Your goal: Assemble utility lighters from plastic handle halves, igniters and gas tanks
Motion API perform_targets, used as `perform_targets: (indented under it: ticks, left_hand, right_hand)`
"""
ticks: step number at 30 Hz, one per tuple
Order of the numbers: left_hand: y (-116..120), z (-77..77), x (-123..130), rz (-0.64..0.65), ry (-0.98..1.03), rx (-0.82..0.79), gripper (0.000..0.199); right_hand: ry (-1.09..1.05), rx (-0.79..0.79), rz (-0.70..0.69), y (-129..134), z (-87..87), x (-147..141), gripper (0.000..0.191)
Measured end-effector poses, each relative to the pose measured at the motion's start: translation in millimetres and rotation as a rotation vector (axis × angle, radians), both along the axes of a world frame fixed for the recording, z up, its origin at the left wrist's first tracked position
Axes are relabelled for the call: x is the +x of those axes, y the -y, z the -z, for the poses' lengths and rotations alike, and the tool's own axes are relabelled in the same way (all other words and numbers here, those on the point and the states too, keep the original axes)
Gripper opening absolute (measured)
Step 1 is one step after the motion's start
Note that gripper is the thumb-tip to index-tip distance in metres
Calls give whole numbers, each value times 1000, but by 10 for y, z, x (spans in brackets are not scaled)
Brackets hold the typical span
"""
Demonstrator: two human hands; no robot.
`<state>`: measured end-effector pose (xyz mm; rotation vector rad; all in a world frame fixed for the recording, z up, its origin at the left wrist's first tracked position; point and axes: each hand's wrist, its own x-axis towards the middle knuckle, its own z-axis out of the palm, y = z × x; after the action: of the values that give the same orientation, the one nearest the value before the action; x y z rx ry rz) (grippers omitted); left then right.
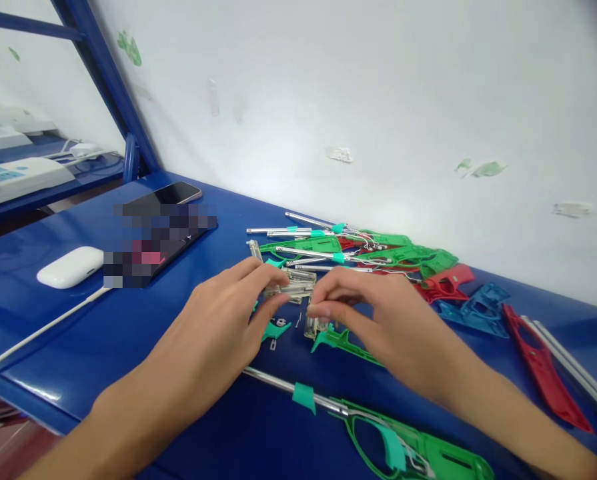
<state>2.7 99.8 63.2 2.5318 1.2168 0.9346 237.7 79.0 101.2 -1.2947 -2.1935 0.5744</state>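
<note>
My left hand is closed, thumb and fingertips gripping a clear plastic lighter tank. Close to the tank's right end, my right hand is pinched shut; whatever sits between its fingertips is hidden. Another clear tank lies just below those fingertips. Small metal bits and a teal trigger are on the blue table under my hands. Nearer to me lies an opened green lighter shell with wires inside, a teal piece and a long metal tube.
Behind my hands is a pile of metal lighter tubes and green shells. Red and blue shells lie to the right, beside a long red shell. At left are a phone, a white case and a cable.
</note>
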Motion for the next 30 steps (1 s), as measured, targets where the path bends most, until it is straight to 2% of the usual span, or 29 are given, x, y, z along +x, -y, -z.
perform_targets:
  ticks: [4, 8, 13, 18, 22, 27, 30]
  left_hand:
    - [51, -180, 21, -22, 187, -10, 15]
    - [175, -277, 33, -37, 381, -150, 19]
    - [353, -162, 119, 33, 494, -422, 22]
    - [453, -73, 275, 82, 503, -639, 15]
    - [485, -45, 402, 13, 550, -605, 31]
    - [486, 14, 448, 4, 384, -510, 28]
    - [499, 69, 420, 7, 286, -534, 30]
  right_hand:
    - [-115, 21, 67, 77, -71, 135, 15]
    - [-149, 125, 154, 274, -28, 247, 17]
    - [-134, 154, 127, 513, 121, 378, 28]
    - [-198, 249, 202, 634, 279, 482, 32]
    - [-219, 275, 164, 677, 351, 502, 33]
    - [-257, 277, 104, 720, 390, 472, 31]
    - [-354, 258, 146, 734, 448, 433, 25]
